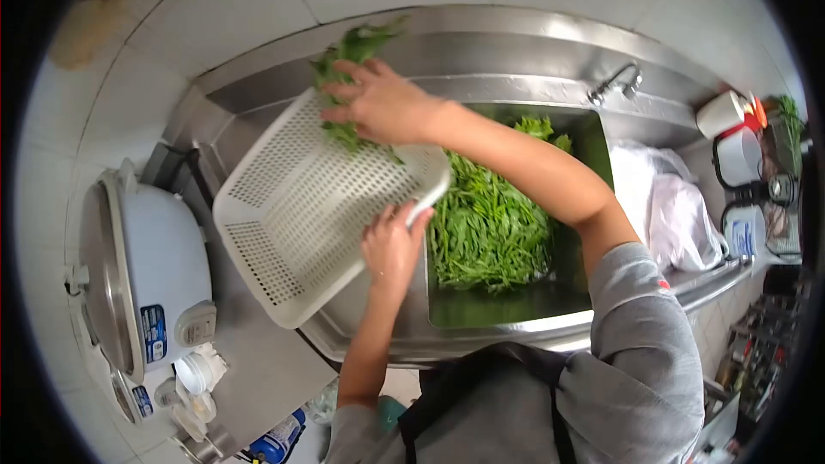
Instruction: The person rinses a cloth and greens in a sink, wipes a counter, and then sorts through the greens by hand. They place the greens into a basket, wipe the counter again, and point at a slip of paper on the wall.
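A white perforated basket (pixel 318 198) is tilted on the left side of the steel sink counter. My left hand (pixel 393 245) grips its near right rim, fingers over the edge. Above the basket's far end, my right hand (pixel 382 103) has its fingers around a bunch of leafy greens (pixel 365 39), and some leaves hang down over the basket. To the right, cut greens (pixel 494 223) fill much of the sink basin (pixel 571 275), partly hidden beneath my right forearm.
A faucet (pixel 617 83) stands behind the basin. White plastic bags (pixel 675 215) lie right of it, near bottles and containers (pixel 739 155). A large rice cooker (pixel 168 266) stands at the left, with small cups (pixel 199 369) beside it. Tiled wall rises behind.
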`<state>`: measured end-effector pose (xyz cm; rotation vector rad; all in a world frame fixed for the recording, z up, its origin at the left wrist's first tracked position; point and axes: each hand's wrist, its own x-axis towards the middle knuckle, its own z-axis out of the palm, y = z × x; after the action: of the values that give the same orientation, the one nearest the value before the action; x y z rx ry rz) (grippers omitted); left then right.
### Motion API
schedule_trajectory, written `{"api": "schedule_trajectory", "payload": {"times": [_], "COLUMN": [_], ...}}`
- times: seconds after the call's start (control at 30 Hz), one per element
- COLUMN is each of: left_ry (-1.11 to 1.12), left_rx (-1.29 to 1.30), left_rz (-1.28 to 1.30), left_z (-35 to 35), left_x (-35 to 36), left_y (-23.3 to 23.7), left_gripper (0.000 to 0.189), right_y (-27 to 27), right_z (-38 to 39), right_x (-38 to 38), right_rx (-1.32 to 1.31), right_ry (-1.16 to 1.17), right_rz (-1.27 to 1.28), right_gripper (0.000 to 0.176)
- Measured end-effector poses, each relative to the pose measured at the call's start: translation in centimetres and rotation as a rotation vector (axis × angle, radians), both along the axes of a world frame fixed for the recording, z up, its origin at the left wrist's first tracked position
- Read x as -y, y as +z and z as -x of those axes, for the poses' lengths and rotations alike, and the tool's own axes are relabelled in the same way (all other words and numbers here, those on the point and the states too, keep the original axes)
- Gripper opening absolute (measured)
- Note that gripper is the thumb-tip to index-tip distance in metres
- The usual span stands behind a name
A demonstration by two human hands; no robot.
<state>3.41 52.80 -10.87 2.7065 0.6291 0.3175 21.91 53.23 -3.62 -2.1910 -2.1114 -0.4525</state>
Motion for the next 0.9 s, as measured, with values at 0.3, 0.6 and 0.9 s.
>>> {"api": "schedule_trajectory", "payload": {"times": [0.3, 0.6, 0.9], "left_ry": [-0.272, -0.614, -0.544], "left_rx": [0.187, -0.440, -0.527], "left_rz": [0.246, 0.368, 0.383], "left_z": [-2.0, -2.1, -2.2], "left_x": [5.0, 7.7, 7.3], "left_y": [0.0, -8.8, -10.7], "left_gripper": [0.035, 0.038, 0.036], "right_y": [-21.6, -31.1, -36.0], "right_z": [-2.6, -6.0, -11.2], "right_x": [24.3, 20.8, 29.1], "right_rx": [-0.803, -0.962, -1.226], "right_ry": [-1.133, -1.362, -1.576], "right_rz": [0.236, -0.385, -0.902], "right_gripper": [0.048, 0.059, 0.090]}}
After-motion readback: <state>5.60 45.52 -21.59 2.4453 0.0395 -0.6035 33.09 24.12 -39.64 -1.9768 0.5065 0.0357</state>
